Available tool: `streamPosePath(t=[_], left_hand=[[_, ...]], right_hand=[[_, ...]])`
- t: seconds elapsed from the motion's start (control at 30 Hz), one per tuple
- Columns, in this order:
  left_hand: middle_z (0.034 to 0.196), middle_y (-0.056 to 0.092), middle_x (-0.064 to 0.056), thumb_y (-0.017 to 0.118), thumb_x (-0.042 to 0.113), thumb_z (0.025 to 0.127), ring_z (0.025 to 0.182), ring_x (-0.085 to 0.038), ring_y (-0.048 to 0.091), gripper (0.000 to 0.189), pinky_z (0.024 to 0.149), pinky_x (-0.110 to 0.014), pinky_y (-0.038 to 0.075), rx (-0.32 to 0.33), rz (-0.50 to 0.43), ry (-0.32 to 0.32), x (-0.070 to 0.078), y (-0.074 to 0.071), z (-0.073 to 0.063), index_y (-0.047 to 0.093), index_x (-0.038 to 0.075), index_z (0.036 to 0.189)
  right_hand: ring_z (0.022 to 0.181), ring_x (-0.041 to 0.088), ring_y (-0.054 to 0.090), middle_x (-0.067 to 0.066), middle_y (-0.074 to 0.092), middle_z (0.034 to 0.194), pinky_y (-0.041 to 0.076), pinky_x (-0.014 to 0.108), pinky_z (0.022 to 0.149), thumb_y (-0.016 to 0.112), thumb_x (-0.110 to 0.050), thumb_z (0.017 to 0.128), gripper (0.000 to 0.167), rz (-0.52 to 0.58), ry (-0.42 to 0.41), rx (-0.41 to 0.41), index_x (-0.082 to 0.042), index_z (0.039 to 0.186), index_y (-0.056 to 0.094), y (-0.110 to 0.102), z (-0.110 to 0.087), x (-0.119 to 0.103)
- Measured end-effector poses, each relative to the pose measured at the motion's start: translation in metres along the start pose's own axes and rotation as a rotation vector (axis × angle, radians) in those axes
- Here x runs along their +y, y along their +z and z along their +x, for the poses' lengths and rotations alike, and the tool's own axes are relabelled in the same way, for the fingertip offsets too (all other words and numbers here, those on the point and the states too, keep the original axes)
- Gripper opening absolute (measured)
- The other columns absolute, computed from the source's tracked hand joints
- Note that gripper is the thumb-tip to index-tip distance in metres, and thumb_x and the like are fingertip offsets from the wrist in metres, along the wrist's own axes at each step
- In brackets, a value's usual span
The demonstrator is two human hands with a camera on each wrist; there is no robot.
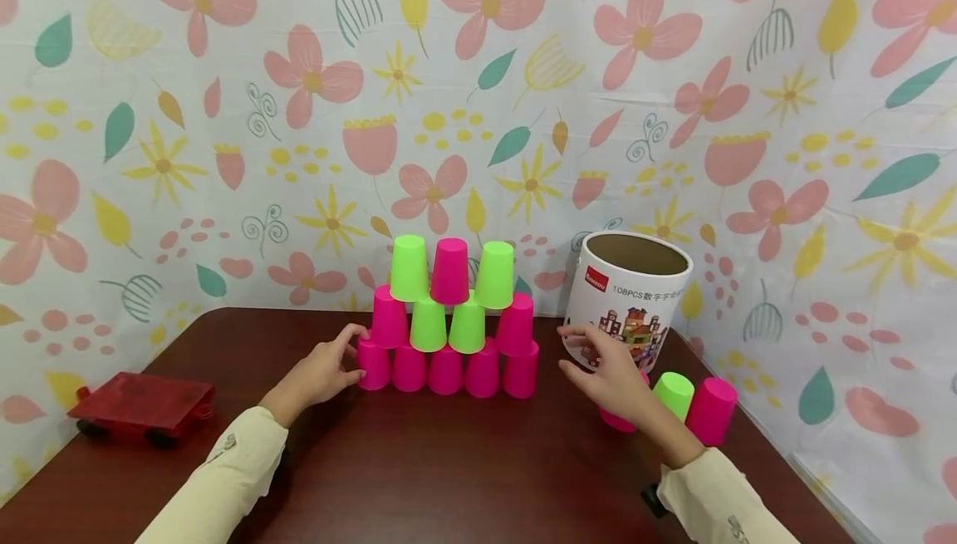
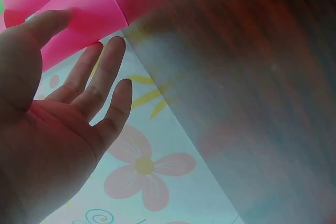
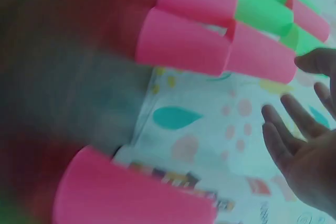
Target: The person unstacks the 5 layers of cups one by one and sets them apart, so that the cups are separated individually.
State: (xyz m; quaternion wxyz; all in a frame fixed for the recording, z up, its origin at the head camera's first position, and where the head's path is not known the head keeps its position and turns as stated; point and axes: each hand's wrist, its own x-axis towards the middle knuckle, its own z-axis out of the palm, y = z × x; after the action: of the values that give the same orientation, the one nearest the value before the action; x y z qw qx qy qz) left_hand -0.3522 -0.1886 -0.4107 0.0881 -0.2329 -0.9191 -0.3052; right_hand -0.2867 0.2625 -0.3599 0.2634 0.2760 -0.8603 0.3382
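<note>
Upside-down plastic cups stand stacked in three rows on the table. Several pink cups (image 1: 445,370) make the bottom row. Above them, two green cups (image 1: 429,325) sit between two pink ones, and the top row has a pink cup (image 1: 450,271) between two green ones. Beside the stack's left end is my left hand (image 1: 327,371), thumb and fingers spread around the end pink cup (image 2: 86,17) without gripping it. My right hand (image 1: 609,370) hovers right of the stack, empty, fingers loosely bent. The right wrist view shows its thumb close to the second-row pink cup (image 3: 262,53).
Loose cups, a green one (image 1: 674,394) and pink ones (image 1: 713,411), stand near the right forearm. Behind them is a tall white printed bucket (image 1: 628,295). A red toy cart (image 1: 145,404) rests at the table's left. A flowered cloth (image 1: 478,112) hangs behind the table (image 1: 419,477).
</note>
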Motion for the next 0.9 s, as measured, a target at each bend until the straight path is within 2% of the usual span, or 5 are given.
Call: streamPosePath(t=[0.13, 0.3, 0.5, 0.73, 0.9], left_hand=[[0.102, 0.069, -0.016, 0.077, 0.005, 0.085, 0.068, -0.013, 0.061, 0.058, 0.061, -0.033, 0.049, -0.015, -0.006, 0.014, 0.002, -0.001, 0.0, 0.038, 0.015, 0.126], [0.103, 0.068, -0.016, 0.077, 0.005, 0.085, 0.068, -0.013, 0.06, 0.058, 0.061, -0.033, 0.049, 0.001, 0.0, -0.002, 0.003, -0.002, 0.0, 0.038, 0.016, 0.126], [0.102, 0.069, -0.016, 0.077, 0.004, 0.085, 0.071, -0.015, 0.063, 0.058, 0.063, -0.033, 0.05, -0.002, -0.013, 0.032, 0.0, -0.001, 0.0, 0.038, 0.015, 0.126], [0.102, 0.069, -0.014, 0.078, 0.006, 0.085, 0.072, -0.015, 0.063, 0.058, 0.064, -0.034, 0.05, -0.003, -0.014, 0.035, -0.002, -0.003, 0.0, 0.038, 0.015, 0.127], [0.102, 0.069, -0.015, 0.078, 0.005, 0.084, 0.07, -0.014, 0.062, 0.058, 0.064, -0.034, 0.05, -0.01, -0.02, 0.028, -0.001, -0.002, 0.0, 0.038, 0.015, 0.126]], right_hand=[[0.097, 0.029, 0.067, 0.011, 0.067, 0.117, 0.055, 0.043, 0.074, 0.079, -0.004, 0.082, 0.048, 0.014, 0.003, 0.098, -0.007, 0.125, 0.06, 0.01, 0.019, -0.011], [0.104, 0.033, 0.065, 0.014, 0.062, 0.129, 0.052, 0.05, 0.08, 0.077, -0.006, 0.084, 0.053, 0.108, 0.015, 0.157, -0.006, 0.133, 0.056, 0.022, 0.044, -0.026], [0.112, 0.038, 0.062, 0.013, 0.058, 0.136, 0.051, 0.056, 0.086, 0.077, -0.012, 0.087, 0.056, 0.221, 0.032, 0.166, -0.009, 0.138, 0.053, 0.033, 0.065, -0.034], [0.118, 0.039, 0.058, 0.014, 0.052, 0.144, 0.049, 0.055, 0.089, 0.079, -0.015, 0.085, 0.069, 0.183, 0.026, 0.172, -0.011, 0.145, 0.046, 0.042, 0.087, -0.04], [0.12, 0.04, 0.055, 0.007, 0.047, 0.149, 0.047, 0.056, 0.091, 0.079, -0.017, 0.086, 0.074, 0.175, 0.024, 0.142, -0.016, 0.149, 0.042, 0.046, 0.096, -0.042]])
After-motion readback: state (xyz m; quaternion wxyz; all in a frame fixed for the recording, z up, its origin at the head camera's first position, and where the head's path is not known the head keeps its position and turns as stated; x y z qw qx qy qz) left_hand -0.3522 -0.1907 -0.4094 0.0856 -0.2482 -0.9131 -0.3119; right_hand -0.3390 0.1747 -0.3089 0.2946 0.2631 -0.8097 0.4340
